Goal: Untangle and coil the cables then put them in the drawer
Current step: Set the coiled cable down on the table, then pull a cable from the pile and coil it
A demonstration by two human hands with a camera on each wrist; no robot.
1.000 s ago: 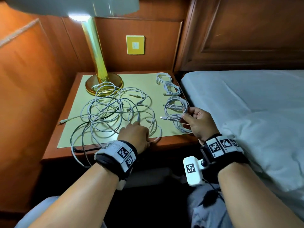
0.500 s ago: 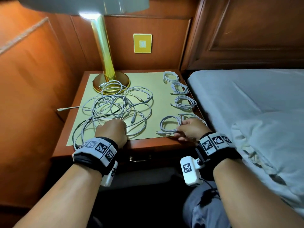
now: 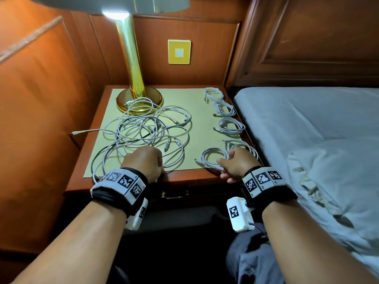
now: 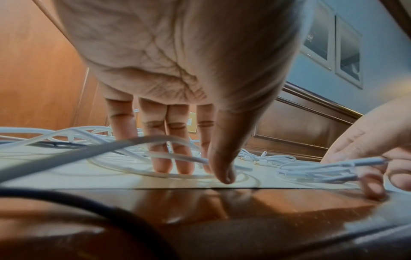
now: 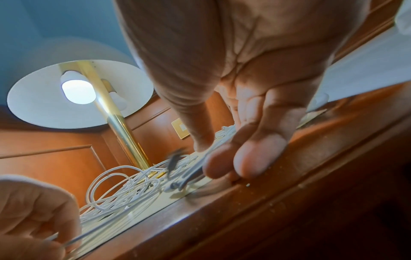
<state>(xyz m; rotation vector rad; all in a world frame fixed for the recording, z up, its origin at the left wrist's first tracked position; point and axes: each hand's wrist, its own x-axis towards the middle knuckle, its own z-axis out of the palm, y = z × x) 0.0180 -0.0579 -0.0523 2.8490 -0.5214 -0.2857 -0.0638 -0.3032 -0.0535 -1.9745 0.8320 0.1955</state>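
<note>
A loose tangle of white cables lies on the left half of the yellowish mat. My left hand sits at its near edge, fingertips down on the mat, a white strand running between thumb and fingers. At the mat's front right, my right hand pinches a coiled white cable that lies on the mat; thumb and fingers close on its strands. Several more coils line the right edge. The drawer handle shows below the tabletop, drawer closed.
A brass lamp base stands at the back left of the nightstand, one cable end draped on it. The bed adjoins on the right, a wood panel on the left. One cable plug sticks out past the mat's left side.
My right hand brought the coil down from beside the row of coils to the mat's front right. My left hand slid nearer along the tangle's front edge. The head view shifted.
</note>
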